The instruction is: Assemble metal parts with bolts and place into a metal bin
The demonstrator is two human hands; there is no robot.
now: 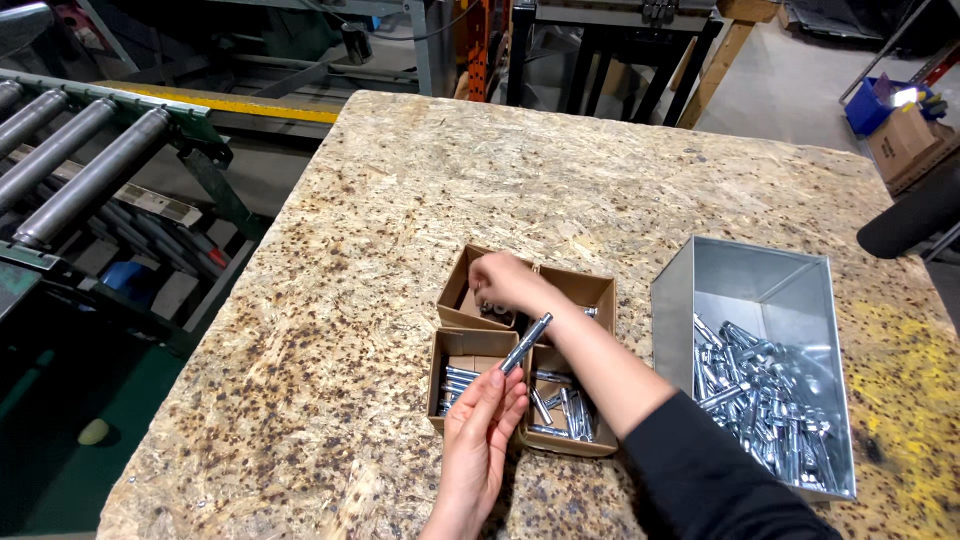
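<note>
A speckled chipboard tabletop (400, 250) fills most of the frame, in a workshop with a grey concrete floor; a roller conveyor (70, 160) runs along the upper left, and a cardboard carton (900, 140) stands at the upper right. At centre sit four small cardboard boxes (470, 350) pushed together; the lower ones hold silver bolts. To their right stands a metal bin (740, 290) with a heap of bolts in its lower half. The left hand (480, 430), bottom centre, pinches one long silver bolt (527, 342) by its lower end, tilted above the boxes. The right hand (500, 282) reaches into the upper left box, fingers curled; whether it holds anything cannot be told.
</note>
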